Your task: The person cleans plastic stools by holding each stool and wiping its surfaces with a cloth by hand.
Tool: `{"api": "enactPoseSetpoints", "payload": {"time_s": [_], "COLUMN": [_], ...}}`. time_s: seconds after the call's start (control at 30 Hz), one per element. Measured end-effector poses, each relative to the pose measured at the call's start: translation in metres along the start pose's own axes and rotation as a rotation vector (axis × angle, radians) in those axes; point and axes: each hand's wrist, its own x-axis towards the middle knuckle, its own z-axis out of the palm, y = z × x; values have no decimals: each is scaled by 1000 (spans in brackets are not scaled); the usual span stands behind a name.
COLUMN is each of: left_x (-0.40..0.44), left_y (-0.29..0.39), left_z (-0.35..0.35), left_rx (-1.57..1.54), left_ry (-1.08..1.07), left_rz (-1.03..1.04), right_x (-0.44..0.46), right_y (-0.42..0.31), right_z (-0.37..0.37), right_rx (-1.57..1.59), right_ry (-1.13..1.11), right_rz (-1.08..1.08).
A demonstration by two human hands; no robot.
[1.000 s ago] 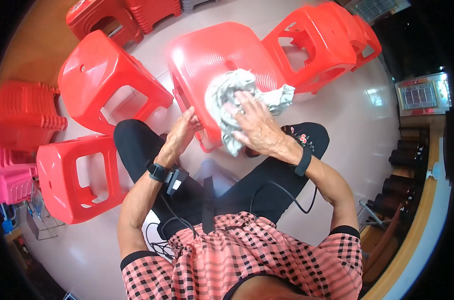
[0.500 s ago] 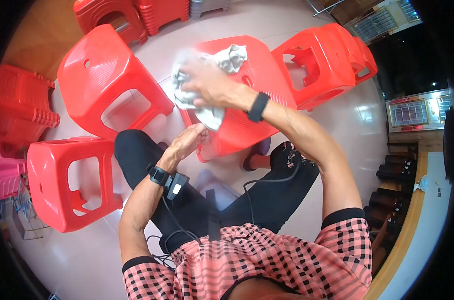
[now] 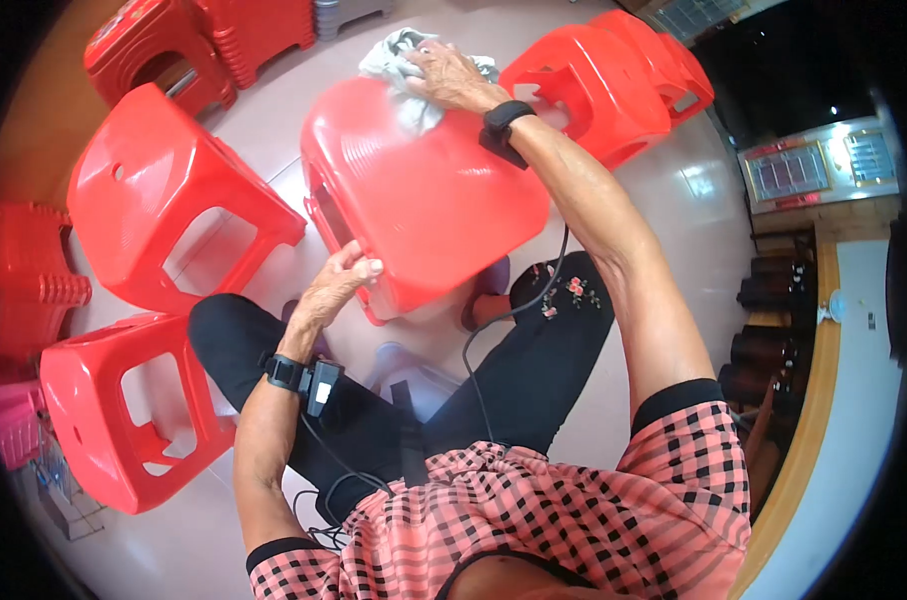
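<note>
A red plastic stool (image 3: pixel 424 210) stands in front of my knees, its seat facing me. My left hand (image 3: pixel 334 287) grips the stool's near left edge, thumb on the rim and fingers curled at the side. At the far end of the seat, my right hand (image 3: pixel 456 80) presses on a crumpled white-grey cloth (image 3: pixel 394 58). Part of that cloth hangs out past the far edge, and a blurred corner lies on the seat. The palm hides how the fingers hold it.
Two more red stools, one upper left (image 3: pixel 164 200) and one lower left (image 3: pixel 94 410), stand beside me. Another row of red stools (image 3: pixel 594 95) is at the right. Stacked stools (image 3: pixel 259 40) line the back. A black cable (image 3: pixel 474 345) runs over my leg.
My right hand has swept the cloth from the seat's left side to its far edge. My left hand has moved slightly down and left, onto the stool's rim. The view has shifted.
</note>
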Motion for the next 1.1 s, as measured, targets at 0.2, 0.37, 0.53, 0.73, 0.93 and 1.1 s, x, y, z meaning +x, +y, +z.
{"api": "enactPoseSetpoints", "payload": {"time_s": [0.2, 0.37, 0.53, 0.73, 0.93, 1.1], "left_x": [3, 3, 5, -2, 0, 5], "left_y": [-3, -5, -8, -10, -3, -12], "left_z": [-5, -5, -9, 1, -2, -6], "left_rx": [-43, -63, -149, -281, -245, -233], "left_ry": [-28, -45, -99, -38, -91, -100], "left_rz": [17, 10, 11, 92, -3, 35], "right_x": [-94, -172, -216, -185, -94, -27], "right_y": [34, -15, -76, -130, -105, -59], "right_z": [-23, -34, -48, -47, -10, 9], "right_rx": [75, 47, 90, 140, 10, -45], "right_ry": [83, 69, -60, -120, -103, -246], "right_rz": [-10, 107, -98, -357, -333, -75]}}
